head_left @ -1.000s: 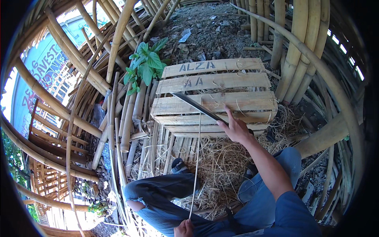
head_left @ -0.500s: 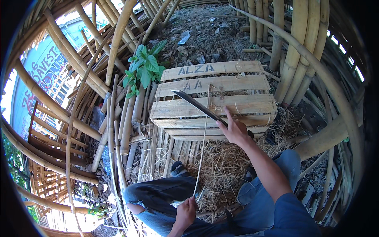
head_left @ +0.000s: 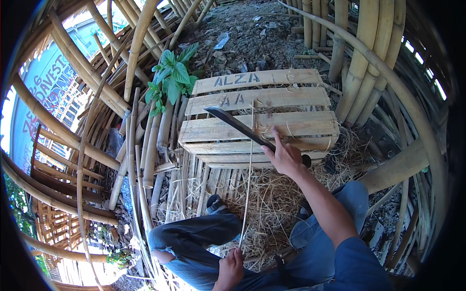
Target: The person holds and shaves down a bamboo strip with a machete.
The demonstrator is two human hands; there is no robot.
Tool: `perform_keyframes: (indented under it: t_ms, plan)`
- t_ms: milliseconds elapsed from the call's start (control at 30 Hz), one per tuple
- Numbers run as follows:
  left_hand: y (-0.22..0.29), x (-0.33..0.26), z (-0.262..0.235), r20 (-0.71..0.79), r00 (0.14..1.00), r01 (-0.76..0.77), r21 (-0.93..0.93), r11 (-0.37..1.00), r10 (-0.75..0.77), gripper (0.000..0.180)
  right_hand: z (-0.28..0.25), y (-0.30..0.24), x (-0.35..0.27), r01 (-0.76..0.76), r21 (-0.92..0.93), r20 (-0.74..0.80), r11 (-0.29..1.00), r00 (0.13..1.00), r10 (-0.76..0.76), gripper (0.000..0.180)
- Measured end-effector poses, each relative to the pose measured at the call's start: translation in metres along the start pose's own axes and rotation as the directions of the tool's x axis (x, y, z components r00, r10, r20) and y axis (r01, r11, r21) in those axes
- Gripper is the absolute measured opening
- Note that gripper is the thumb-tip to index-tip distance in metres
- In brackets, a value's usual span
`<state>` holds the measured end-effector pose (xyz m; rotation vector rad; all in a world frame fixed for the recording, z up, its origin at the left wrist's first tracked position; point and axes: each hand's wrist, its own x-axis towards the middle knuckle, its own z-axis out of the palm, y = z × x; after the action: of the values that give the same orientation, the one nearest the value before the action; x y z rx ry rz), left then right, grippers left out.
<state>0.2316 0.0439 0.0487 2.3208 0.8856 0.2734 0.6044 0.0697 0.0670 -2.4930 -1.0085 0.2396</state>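
Observation:
In my right hand (head_left: 286, 156) is a machete (head_left: 238, 125) with a dark blade, gripped near the blade's base with the index finger stretched out. Its blade slants up to the left over a slatted wooden crate (head_left: 213, 130). My left hand (head_left: 230, 268) is closed on the near end of a thin bamboo strip (head_left: 248, 189). From there the strip runs away from me to the crate's top. The blade crosses the strip and appears to touch it; the exact contact is too small to make out.
Pale bamboo shavings (head_left: 272, 208) cover the ground between my legs and around the crate. Bamboo poles (head_left: 151, 155) lie to the left, beside a green leafy plant (head_left: 172, 75). Thick upright bamboo posts (head_left: 371, 58) stand at the right. Stony soil (head_left: 242, 36) stretches behind the crate.
The view has shifted slightly, so the crate and plant sit a little higher and further left. Both hands keep their holds on the machete and the strip, almost unmoved.

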Motion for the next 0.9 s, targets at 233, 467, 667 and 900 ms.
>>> perform_keyframes:
  t_ms: [233, 467, 667, 900]
  plan:
    - [-0.023, -0.023, 0.012, 0.113, 0.990, -0.090, 0.073, 0.993, 0.082, 0.020, 0.000, -0.001, -0.001, -0.011, 0.014, 0.015, 1.000, 1.000, 0.011, 0.075]
    - [0.043, -0.029, -0.027, 0.189, 0.894, 0.448, -0.356, 0.820, -0.406, 0.021, -0.006, -0.003, 0.001, -0.037, 0.019, 0.040, 0.999, 0.999, 0.036, 0.075]
    - [-0.006, -0.063, -0.009, 0.211, 0.977, 0.026, 0.063, 0.998, -0.039, 0.027, -0.005, -0.005, -0.001, -0.049, 0.031, 0.047, 0.998, 0.998, 0.048, 0.073]
    - [-0.071, -0.170, 0.022, 0.146, 0.989, -0.082, 0.352, 0.932, 0.032, 0.033, -0.007, -0.013, 0.002, -0.039, 0.022, 0.052, 0.999, 0.998, 0.038, 0.072]
